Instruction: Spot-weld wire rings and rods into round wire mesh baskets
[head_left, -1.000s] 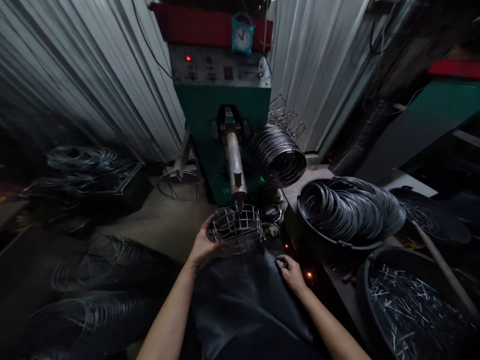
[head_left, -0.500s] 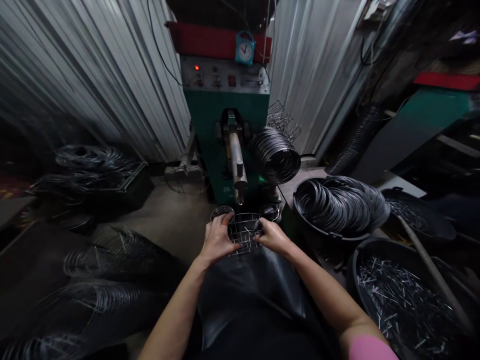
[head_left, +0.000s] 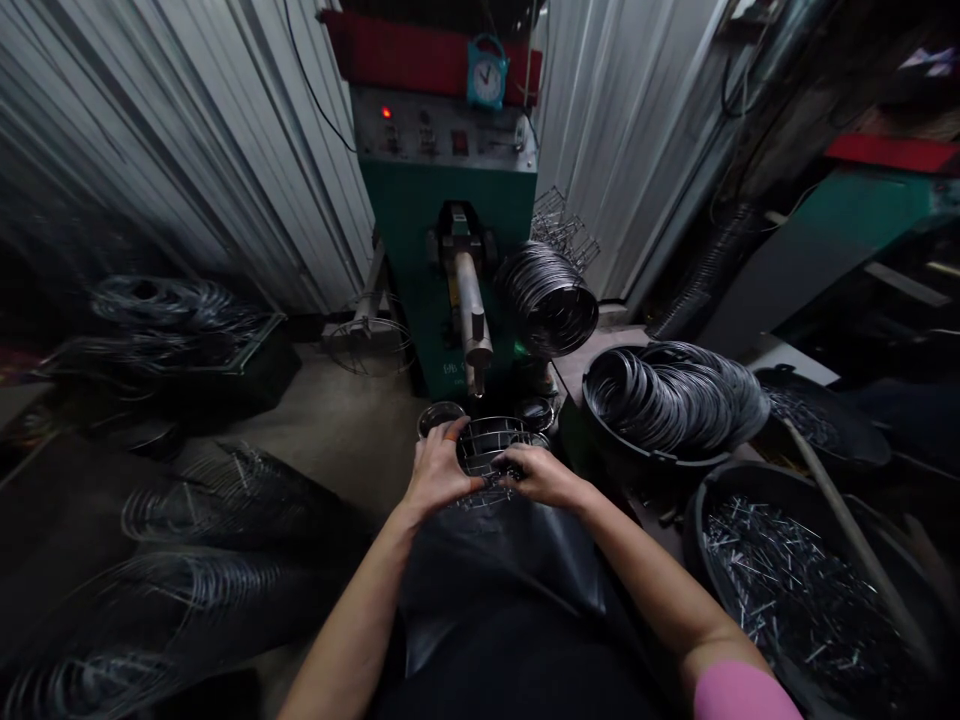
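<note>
A round wire frame made of rings and short cross wires sits low in front of the machine, above my dark apron. My left hand is closed around its left side, thumb along the near edge. At the right near side, my right hand has its fingers pinched together over the frame; dark short wires show at the fingertips, though blur hides exactly how they are held. The machine's metal electrode arm points down toward me, its tip just beyond the frame and apart from it.
The green machine stands ahead, with a blue clock on it. Wire rings hang at its right. A tub of wire rings and a tub of short wires stand right. Stacked wire rings lie left.
My right hand has shifted inward across the near part of the wire frame, its fingers curling lower. My left hand keeps its hold. The whole view has tilted slightly.
</note>
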